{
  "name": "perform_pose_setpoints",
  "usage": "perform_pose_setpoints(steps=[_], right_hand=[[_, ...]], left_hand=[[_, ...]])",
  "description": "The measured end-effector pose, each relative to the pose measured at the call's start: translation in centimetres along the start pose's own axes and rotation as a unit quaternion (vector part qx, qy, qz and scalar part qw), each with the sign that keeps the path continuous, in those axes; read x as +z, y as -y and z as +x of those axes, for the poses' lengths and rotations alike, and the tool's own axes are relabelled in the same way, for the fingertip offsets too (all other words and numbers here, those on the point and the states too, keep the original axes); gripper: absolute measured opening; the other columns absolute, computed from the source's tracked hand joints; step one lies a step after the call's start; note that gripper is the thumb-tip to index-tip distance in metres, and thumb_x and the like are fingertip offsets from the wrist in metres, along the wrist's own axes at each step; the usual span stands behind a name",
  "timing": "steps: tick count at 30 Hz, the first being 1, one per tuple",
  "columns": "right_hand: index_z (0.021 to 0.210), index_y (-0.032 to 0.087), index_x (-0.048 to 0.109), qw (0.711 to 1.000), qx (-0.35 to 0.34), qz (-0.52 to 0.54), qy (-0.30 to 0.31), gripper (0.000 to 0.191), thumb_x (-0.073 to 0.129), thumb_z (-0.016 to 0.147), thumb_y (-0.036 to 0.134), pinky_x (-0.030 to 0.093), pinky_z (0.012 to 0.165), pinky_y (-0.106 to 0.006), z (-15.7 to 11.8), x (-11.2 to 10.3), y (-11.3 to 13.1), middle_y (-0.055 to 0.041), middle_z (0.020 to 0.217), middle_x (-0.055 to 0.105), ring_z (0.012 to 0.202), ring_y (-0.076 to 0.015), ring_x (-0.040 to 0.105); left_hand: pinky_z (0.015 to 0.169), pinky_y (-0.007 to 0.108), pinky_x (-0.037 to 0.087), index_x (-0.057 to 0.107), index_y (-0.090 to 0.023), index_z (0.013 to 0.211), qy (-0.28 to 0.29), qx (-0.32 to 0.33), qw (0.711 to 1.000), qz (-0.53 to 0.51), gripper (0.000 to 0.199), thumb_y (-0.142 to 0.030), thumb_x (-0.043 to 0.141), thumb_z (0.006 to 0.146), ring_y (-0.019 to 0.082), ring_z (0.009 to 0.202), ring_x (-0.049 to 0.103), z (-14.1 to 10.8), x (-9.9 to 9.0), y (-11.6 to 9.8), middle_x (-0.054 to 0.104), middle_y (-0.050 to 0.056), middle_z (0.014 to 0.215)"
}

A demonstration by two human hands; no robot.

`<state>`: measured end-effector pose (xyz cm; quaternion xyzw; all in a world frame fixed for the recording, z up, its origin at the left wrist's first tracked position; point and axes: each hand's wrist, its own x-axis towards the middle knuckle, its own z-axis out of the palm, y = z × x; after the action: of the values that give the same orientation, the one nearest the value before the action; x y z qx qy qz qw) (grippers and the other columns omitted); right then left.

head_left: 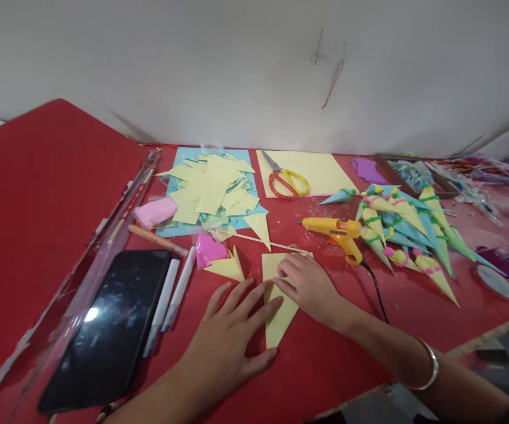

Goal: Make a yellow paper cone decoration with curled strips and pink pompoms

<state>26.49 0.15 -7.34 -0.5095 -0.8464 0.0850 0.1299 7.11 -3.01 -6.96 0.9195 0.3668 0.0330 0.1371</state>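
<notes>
A pale yellow sheet of paper (pixel 276 335), narrowing to a point toward me, lies on the red table. My left hand (pixel 232 335) rests flat with fingers spread, the tips of some on the paper's left side. On the upper part of the sheet, my right hand (pixel 310 288) has its fingers curled together, gripping or pressing the paper; its fingertips are partly hidden. Just beyond my left hand lie a folded yellow paper piece (pixel 228 268) and a bright pink lump in clear wrap (pixel 210 250). A yellow glue gun (pixel 334 228) lies beyond my right hand.
Cut yellow pieces (pixel 210 182) cover a blue sheet (pixel 177 232). Scissors (pixel 287 179) lie on yellow paper (pixel 325 168). Decorated paper cones (pixel 413 221) are piled right. A phone (pixel 108 330), white markers (pixel 179 288) and a pale pink packet (pixel 156 211) lie left. The glue gun's cord (pixel 376 288) trails toward me.
</notes>
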Motion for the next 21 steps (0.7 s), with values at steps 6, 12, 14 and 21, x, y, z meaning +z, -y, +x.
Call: perform_pose_setpoints(steps=[6, 12, 14, 21], right_hand=[[0.096, 0.019, 0.055, 0.997, -0.054, 0.002, -0.058, 0.018, 0.042, 0.083, 0.017, 0.038, 0.079, -0.036, -3.4, -1.4, -0.1, -0.0077, 0.092, 0.056, 0.087, -0.0206, 0.048], [0.109, 0.030, 0.052, 0.980, -0.194, 0.022, 0.041, 0.029, 0.047, 0.080, 0.024, 0.020, 0.101, -0.040, -6.9, -1.3, 1.2, -0.0031, 0.108, 0.053, 0.102, -0.0183, 0.044], [0.114, 0.033, 0.048, 0.980, -0.190, 0.016, 0.057, 0.034, 0.047, 0.081, 0.028, 0.021, 0.100, -0.040, -7.2, -1.4, 1.4, -0.0022, 0.112, 0.051, 0.104, -0.0186, 0.042], [0.113, 0.037, 0.050, 0.985, -0.164, -0.043, 0.038, 0.033, 0.047, 0.082, 0.027, 0.030, 0.095, -0.042, -7.0, -2.6, 0.6, -0.0014, 0.112, 0.051, 0.104, -0.0190, 0.042]], left_hand=[[0.099, 0.050, 0.016, 0.026, -0.039, 0.129, 0.001, 0.012, 1.000, -0.006, 0.061, -0.052, 0.047, 0.073, 0.028, 0.123, 0.028, 0.0, -0.5, 0.4, 0.031, -0.005, 0.138], [0.099, 0.051, 0.016, 0.026, -0.040, 0.129, -0.003, 0.007, 1.000, -0.012, 0.064, -0.049, 0.051, 0.071, 0.028, 0.123, 0.029, 0.0, -0.3, 0.4, 0.029, -0.006, 0.139], [0.099, 0.052, 0.015, 0.026, -0.041, 0.129, 0.001, 0.006, 1.000, -0.013, 0.064, -0.048, 0.052, 0.071, 0.028, 0.124, 0.028, 0.0, -0.2, 0.4, 0.029, -0.006, 0.139], [0.099, 0.054, 0.014, 0.021, -0.042, 0.130, 0.030, -0.001, 0.999, -0.025, 0.065, -0.050, 0.050, 0.072, 0.029, 0.125, 0.025, 0.0, -0.5, 0.4, 0.025, -0.006, 0.140]])
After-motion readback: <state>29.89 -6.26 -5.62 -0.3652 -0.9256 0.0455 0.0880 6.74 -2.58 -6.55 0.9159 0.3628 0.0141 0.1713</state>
